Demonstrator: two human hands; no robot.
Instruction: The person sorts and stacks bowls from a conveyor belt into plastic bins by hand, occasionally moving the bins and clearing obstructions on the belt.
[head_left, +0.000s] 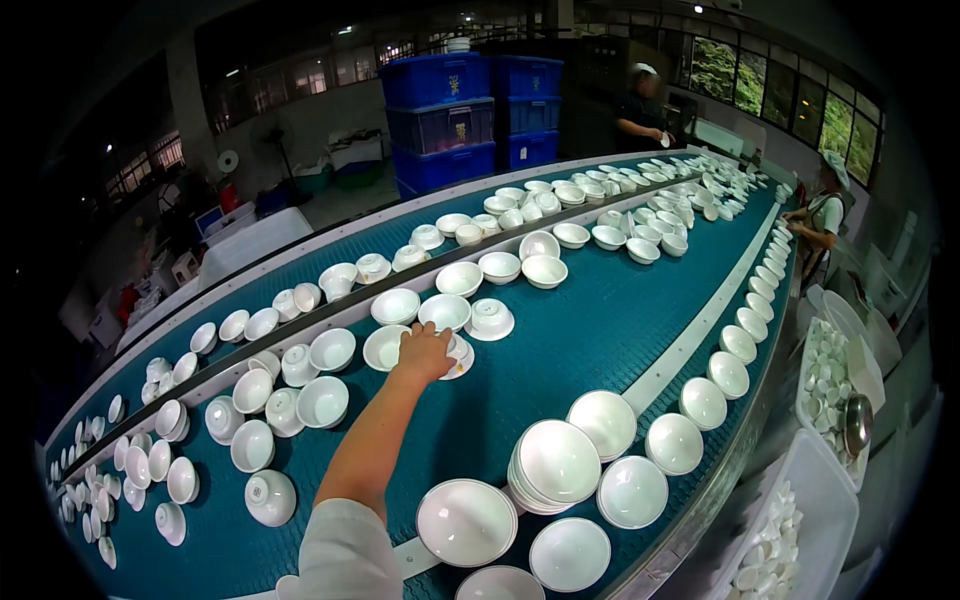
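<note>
My left hand (427, 352) reaches out over the teal conveyor belt (585, 330), palm down, fingers slightly curled. Under it lies an overturned white bowl (466, 363) with a small coloured mark near its rim. The hand covers much of this bowl, and whether it grips it or only rests there cannot be told. Close to the fingers are an upright white bowl (382, 349) on the left and another (445, 306) just beyond. To the right sits an overturned bowl (490, 318). My right hand is out of view. Nearer me stands a stack of larger white bowls (559, 461).
A metal divider (352, 300) and a pale strip (697, 330) split the belt into lanes. A row of bowls (727, 373) follows the right edge. Plastic tubs (817, 510) of small dishes stand beside it. Two people (825, 217) (641, 112) work farther along. Blue crates (439, 120) are stacked behind.
</note>
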